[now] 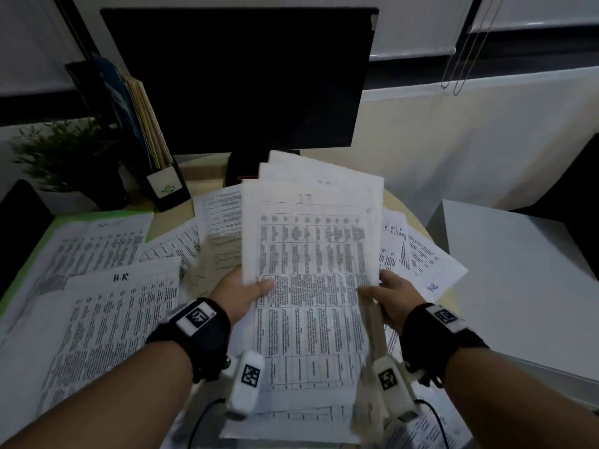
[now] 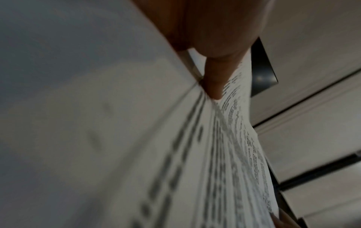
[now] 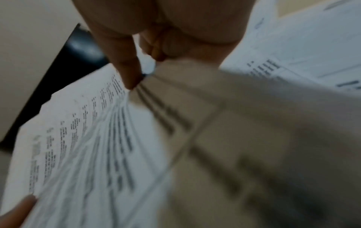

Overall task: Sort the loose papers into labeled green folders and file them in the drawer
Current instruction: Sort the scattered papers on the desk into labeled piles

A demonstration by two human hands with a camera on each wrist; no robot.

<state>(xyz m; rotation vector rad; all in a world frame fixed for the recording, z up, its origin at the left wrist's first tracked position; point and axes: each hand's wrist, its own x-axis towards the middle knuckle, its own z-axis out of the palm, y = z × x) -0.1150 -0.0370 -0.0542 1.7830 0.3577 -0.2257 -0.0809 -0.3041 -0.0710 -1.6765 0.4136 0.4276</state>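
Holding: a fanned sheaf of white printed paper sheets (image 1: 311,254) is lifted upright in front of the black computer monitor (image 1: 240,76), above the loose printed pages (image 1: 223,215) littering the round beige desk (image 1: 449,299) at the monitor's foot.
Left hand: the left hand (image 1: 241,293) pinches the sheaf's left edge, thumb on the front page, fingers hidden behind; the left wrist view shows the thumb (image 2: 215,83) pressed onto the sheets.
Right hand: the right hand (image 1: 390,296) clamps the right edge likewise, thumb in front, fingers curled behind.
Sorted pile: a page headed "H.R" (image 1: 123,306) lies left of the monitor, partly over an open green paper folder (image 1: 64,222).
Step, as I judge: reading the top sheet to choose its folder; much remains unsorted.
Handling: the sheets look light, limp and slick against each other, already splayed, so they could slide apart.
Grip advice: squeeze both side edges near mid-height, or tap the bottom edge on the desk to square the sheaf.
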